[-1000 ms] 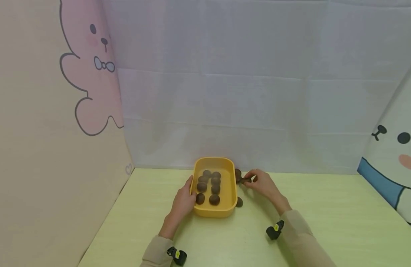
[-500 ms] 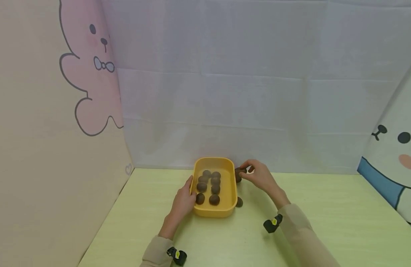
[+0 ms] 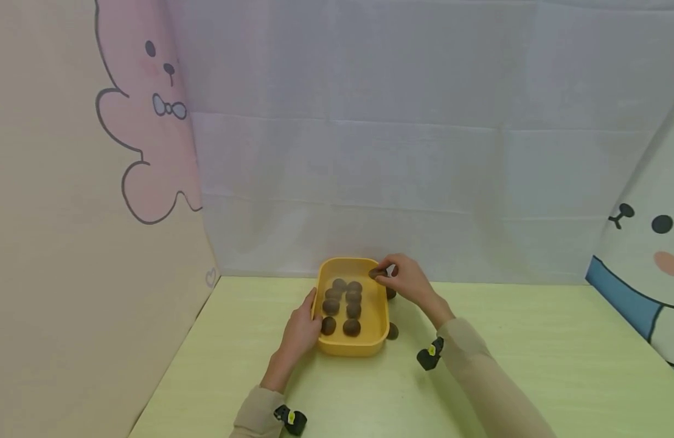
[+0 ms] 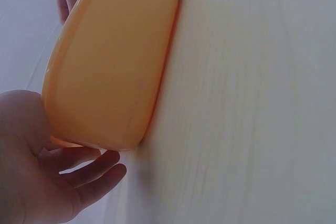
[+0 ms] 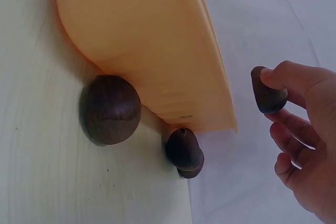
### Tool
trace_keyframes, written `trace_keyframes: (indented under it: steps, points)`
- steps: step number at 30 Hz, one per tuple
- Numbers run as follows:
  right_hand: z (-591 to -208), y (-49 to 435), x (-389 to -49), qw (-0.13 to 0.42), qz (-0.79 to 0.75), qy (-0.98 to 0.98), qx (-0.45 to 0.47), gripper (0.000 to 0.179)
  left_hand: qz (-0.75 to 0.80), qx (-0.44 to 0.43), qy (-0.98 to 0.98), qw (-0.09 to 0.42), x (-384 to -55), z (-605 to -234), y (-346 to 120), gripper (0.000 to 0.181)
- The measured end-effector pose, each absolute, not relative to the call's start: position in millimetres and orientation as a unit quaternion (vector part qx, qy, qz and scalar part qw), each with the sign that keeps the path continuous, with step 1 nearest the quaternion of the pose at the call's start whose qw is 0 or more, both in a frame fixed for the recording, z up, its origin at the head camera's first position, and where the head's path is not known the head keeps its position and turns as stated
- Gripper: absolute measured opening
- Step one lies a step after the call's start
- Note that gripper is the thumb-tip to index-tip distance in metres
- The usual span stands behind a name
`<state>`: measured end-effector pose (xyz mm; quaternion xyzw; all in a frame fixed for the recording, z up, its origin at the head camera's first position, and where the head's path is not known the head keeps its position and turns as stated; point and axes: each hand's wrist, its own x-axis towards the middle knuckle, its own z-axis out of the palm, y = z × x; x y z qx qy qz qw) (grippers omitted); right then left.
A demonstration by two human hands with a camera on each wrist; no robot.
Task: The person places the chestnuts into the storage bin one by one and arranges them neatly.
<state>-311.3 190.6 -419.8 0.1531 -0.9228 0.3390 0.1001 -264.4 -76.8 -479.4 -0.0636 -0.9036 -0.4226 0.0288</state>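
In the head view a yellow tray (image 3: pixel 350 349) holds several dark brown chestnuts (image 3: pixel 351 328) in two rough rows. My left hand (image 3: pixel 301 330) grips its left wall, thumb at the rim; the left wrist view shows the fingers (image 4: pixel 100 184) outside the wall. Over the tray's far right corner, my right hand (image 3: pixel 412 283) pinches one chestnut (image 5: pixel 269 95) between thumb and fingertips, raised above the rim. Outside the right wall, a chestnut (image 5: pixel 111 111) lies near the front and two overlapping chestnuts (image 5: pixel 182 149) lie farther back.
The pale yellow-green table (image 3: pixel 523 347) extends to both sides. Close behind the tray hangs a whitish cloth (image 3: pixel 397 152). A cream panel with a pink cartoon animal (image 3: pixel 151 140) stands left; another cartoon print (image 3: pixel 660 261) is at the right.
My right hand has lifted a chestnut from beside the tray and moved it left, above the tray's far right corner. The left hand and the tray have stayed put.
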Motion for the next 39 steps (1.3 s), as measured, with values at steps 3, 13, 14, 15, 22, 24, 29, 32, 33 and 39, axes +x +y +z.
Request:
trace_keyframes:
  steps: [3,13,14,15,22,24,29,32,33,39]
  points:
    - [-424,185,-317,0.079,0.351,-0.922,0.145,0.023,-0.428,-0.060,-0.901,0.029,-265,-481,-77,0.064]
    - [-434,177,-325,0.051,0.357,-0.923,0.136,0.018,-0.418,-0.068,-0.905,0.041,-264,-482,-78,0.064]
    - [-434,176,-326,0.050,0.356,-0.924,0.134,0.018,-0.417,-0.068,-0.905,0.040,-264,-482,-78,0.064]
    - [-435,176,-327,0.048,0.354,-0.925,0.131,0.019,-0.416,-0.067,-0.906,0.040,-264,-482,-78,0.064]
    - [-440,168,-338,0.029,0.300,-0.945,0.127,0.019,-0.427,-0.065,-0.901,0.030,-263,-482,-77,0.065]
    - [-441,167,-342,0.024,0.268,-0.954,0.131,0.018,-0.429,-0.065,-0.901,0.028,-263,-482,-76,0.065]
    - [-444,164,-349,0.007,0.206,-0.969,0.136,0.014,-0.425,-0.066,-0.902,0.032,-263,-482,-75,0.065]
    - [-443,162,-350,-0.007,0.193,-0.972,0.138,0.013,-0.424,-0.067,-0.902,0.034,-264,-482,-75,0.065]
    - [-442,161,-350,-0.011,0.189,-0.972,0.139,0.013,-0.426,-0.065,-0.902,0.032,-264,-481,-75,0.065]
    - [-442,161,-351,0.013,0.182,-0.973,0.143,0.012,-0.424,-0.063,-0.903,0.032,-263,-481,-78,0.065]
